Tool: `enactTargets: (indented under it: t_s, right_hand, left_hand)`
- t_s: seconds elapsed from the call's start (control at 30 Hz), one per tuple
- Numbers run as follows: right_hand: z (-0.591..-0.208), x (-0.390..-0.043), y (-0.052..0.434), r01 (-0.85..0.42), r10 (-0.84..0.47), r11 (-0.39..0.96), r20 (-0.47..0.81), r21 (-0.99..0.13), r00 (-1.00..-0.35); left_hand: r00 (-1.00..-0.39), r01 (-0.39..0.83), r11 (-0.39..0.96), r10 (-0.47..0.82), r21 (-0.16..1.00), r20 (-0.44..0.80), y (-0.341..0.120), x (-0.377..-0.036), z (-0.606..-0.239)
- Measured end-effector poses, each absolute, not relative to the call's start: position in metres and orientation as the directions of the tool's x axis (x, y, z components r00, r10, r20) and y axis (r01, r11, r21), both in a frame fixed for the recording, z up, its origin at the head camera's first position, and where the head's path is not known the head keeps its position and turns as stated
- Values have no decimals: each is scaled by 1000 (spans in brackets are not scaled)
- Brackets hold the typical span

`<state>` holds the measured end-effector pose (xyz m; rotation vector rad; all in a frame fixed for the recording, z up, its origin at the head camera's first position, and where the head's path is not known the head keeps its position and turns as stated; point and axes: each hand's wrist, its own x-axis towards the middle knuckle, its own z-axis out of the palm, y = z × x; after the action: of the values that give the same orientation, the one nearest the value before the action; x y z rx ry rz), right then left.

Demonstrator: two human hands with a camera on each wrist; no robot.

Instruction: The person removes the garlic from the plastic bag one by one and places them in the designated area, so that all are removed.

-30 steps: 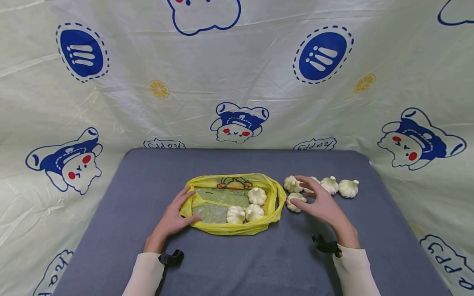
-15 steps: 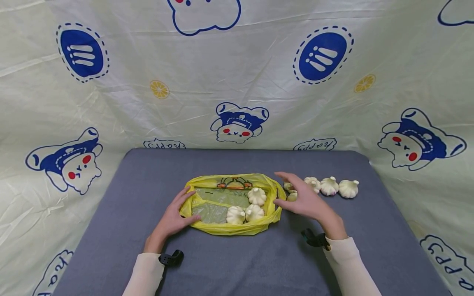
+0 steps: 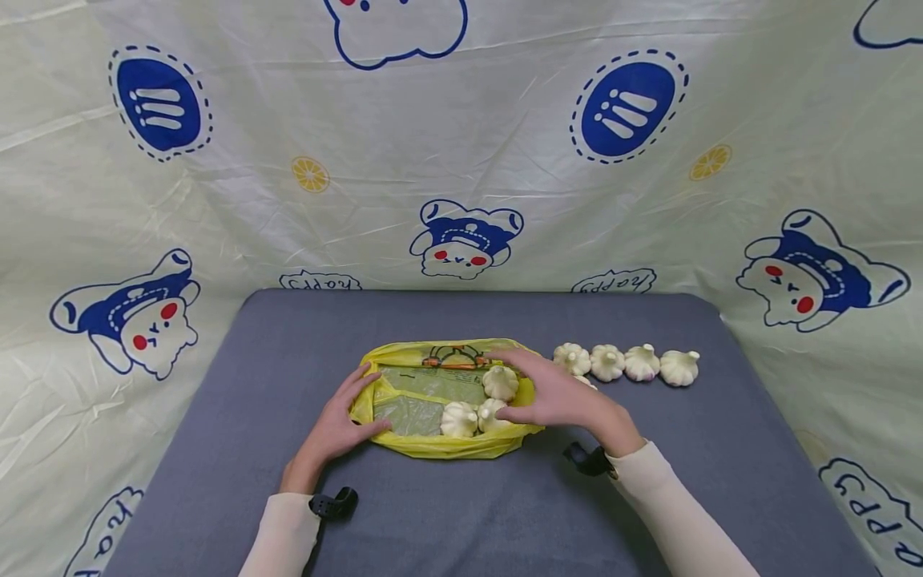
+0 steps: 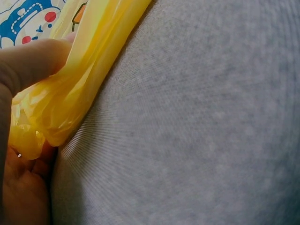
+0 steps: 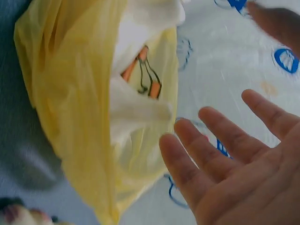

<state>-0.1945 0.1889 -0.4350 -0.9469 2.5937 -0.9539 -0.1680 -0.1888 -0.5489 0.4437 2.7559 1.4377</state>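
A yellow plastic bag point(image 3: 461, 445) lies with its mouth spread wide in the middle of the table. Three garlic bulbs show inside it, among them a garlic bulb point(image 3: 458, 419) at the near side and another garlic bulb point(image 3: 501, 383) further back. My left hand point(image 3: 339, 415) holds the bag's left rim, the thumb point(image 4: 40, 58) hooked over the plastic in the left wrist view. Over the bag's right end is my right hand point(image 3: 562, 394), fingers spread and apart, nothing in it; it hides that rim and part of one bulb.
Right of the bag, several garlic bulbs stand in a row, the outermost garlic bulb point(image 3: 679, 368) at the right. One more peeks out behind the right hand. A printed curtain point(image 3: 461, 144) surrounds the grey table point(image 3: 461, 513).
My right hand has moved left, from above the loose garlic bulbs to over the bag's right end. The left hand and the bag's three bulbs have stayed put.
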Motion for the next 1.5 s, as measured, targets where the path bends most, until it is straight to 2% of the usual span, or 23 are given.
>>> enactTargets:
  t_s: [0.2,0.53,0.77,1.03,1.17,1.5]
  right_hand:
    - [-434,-198,171,-563,-753,511,-22,-649,-658]
    - [-431,-202,157,-588,-768,535,-60,-606,-638]
    - [-433,-208,144,-580,-807,544,-188,-606,-560]
    - [-445,-217,134,-576,-821,551,-270,-603,-503]
    - [-451,-221,132,-574,-818,563,-301,-594,-490]
    - [-459,-223,130,-576,-801,587,-307,-569,-513]
  left_hand:
    - [-963,232,539,245,810,113,-189,-167,-548]
    - [-963,230,549,248,804,106,-187,-169,-547]
    - [-963,231,550,250,802,106,-187,-169,-546]
    - [-960,240,542,256,805,113,-187,-169,-545]
    - [-960,243,541,256,805,117,-188,-168,-546]
    - [-962,237,547,249,803,114,-189,-167,-548]
